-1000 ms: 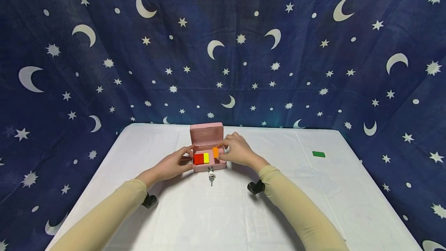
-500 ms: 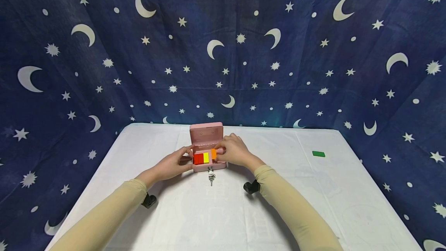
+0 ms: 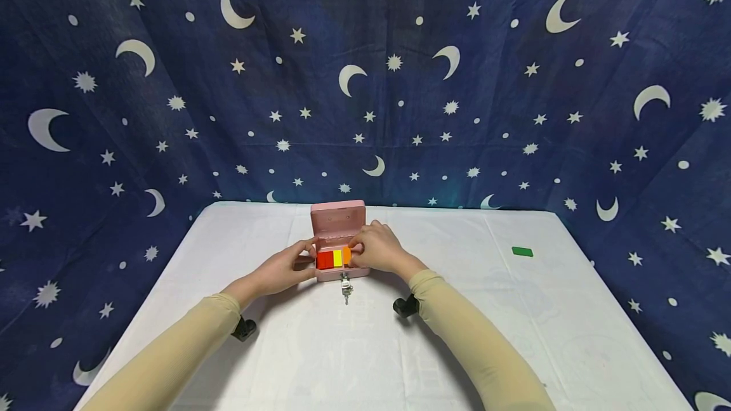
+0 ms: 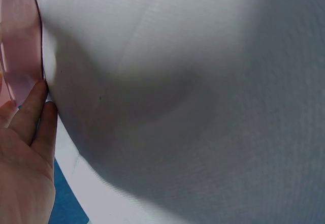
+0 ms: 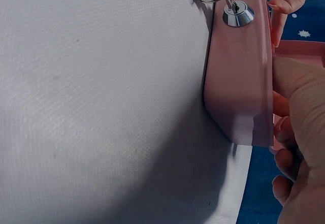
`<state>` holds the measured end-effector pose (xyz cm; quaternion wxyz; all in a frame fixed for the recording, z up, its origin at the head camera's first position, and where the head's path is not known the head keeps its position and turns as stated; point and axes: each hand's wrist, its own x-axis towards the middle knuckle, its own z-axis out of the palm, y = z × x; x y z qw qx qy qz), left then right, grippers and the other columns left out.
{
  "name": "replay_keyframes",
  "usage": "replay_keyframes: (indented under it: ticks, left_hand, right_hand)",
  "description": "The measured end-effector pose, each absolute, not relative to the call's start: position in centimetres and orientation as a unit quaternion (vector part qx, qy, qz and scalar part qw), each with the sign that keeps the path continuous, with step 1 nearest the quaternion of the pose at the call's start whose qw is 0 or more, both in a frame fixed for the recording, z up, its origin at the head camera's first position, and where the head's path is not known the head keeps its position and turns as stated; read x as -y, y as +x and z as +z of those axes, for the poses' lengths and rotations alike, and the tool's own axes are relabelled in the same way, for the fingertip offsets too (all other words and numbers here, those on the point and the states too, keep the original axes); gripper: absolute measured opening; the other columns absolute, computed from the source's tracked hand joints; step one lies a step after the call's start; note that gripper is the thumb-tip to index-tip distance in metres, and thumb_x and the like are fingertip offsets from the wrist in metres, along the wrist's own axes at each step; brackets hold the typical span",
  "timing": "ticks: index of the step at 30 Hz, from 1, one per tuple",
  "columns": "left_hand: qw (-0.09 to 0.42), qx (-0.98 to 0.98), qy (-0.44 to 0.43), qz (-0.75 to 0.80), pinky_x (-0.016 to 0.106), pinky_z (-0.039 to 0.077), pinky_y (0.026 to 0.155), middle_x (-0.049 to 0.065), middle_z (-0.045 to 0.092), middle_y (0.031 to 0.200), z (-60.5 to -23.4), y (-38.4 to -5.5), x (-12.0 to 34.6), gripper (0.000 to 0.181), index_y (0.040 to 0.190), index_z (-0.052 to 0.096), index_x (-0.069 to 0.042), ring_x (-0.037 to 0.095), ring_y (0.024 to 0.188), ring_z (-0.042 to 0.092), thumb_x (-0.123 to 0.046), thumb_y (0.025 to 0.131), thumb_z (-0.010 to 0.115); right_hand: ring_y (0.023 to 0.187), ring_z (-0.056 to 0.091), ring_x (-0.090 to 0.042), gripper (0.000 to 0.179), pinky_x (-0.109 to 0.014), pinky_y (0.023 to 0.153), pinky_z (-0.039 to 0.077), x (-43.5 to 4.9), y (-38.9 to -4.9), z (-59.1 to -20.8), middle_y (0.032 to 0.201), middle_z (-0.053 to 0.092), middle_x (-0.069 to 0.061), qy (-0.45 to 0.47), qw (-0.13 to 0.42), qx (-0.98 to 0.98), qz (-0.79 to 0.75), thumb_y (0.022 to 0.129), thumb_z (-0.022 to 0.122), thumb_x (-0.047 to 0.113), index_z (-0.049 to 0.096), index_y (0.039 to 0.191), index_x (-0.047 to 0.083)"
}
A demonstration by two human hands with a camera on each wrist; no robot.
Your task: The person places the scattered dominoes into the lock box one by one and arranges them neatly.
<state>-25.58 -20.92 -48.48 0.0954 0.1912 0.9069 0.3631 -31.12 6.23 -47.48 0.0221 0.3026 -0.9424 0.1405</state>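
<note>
A small pink lockable cash box [image 3: 327,276] stands with its lid raised. My left hand [image 3: 285,267] grips its left end, thumb near the front corner and fingers toward the back; in the left wrist view the fingertips [image 4: 38,89] are at its wall. Inside, red blocks [image 3: 325,260] lie at the left, with a yellow block [image 3: 337,258] beside them. My right hand [image 3: 381,248] reaches over the right side and pinches an orange block [image 3: 346,255] right of the yellow one. In the right wrist view the hand's fingertips are hidden behind the front wall.
Keys [image 3: 346,292] hang from the lock [image 5: 238,13] on the box's front. A green block [image 3: 522,251] lies far right on the white-covered table [image 3: 365,360]. Behind the table hangs a dark blue curtain [image 3: 285,113] with moons and stars.
My right hand has moved left and slightly down with the orange block, bringing it up beside the yellow one. The left hand keeps its place at the box.
</note>
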Motion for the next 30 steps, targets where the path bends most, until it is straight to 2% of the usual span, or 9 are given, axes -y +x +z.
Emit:
replay_keyframes:
  ticks: [14,21,30]
  left_hand:
    - [0.097,-0.908,0.187,0.362,0.05,0.039,0.113,0.0,0.033,0.163,-48.2,-25.46,20.85,0.036,0.111,0.052,-0.022,0.024,0.129,0.059,-0.042,0.092,0.075]
    - [0.095,-0.909,0.187,0.361,0.051,0.038,0.114,0.001,0.033,0.163,-48.18,-25.36,20.87,0.036,0.111,0.052,-0.021,0.024,0.129,0.059,-0.041,0.092,0.075]
    - [0.097,-0.911,0.183,0.357,0.05,0.037,0.115,-0.002,0.035,0.163,-48.05,-25.31,20.83,0.034,0.112,0.053,-0.022,0.023,0.129,0.059,-0.04,0.093,0.075]
  right_hand:
    - [0.086,0.043,-0.014,0.034,-0.03,0.077,0.036,-5.73,-30.97,-47.35,0.09,0.062,0.011,0.301,0.01,0.945,0.124,0.079,0.084,0.044,0.08,0.107,0.024]
    - [0.086,0.044,-0.015,0.034,-0.031,0.078,0.036,-5.67,-30.93,-47.36,0.093,0.064,0.012,0.301,0.015,0.947,0.107,0.079,0.084,0.046,0.08,0.105,0.025]
    - [0.085,0.043,-0.015,0.034,-0.031,0.076,0.035,-5.49,-30.91,-47.26,0.086,0.059,0.013,0.297,0.006,0.949,0.101,0.079,0.084,0.044,0.08,0.106,0.024]
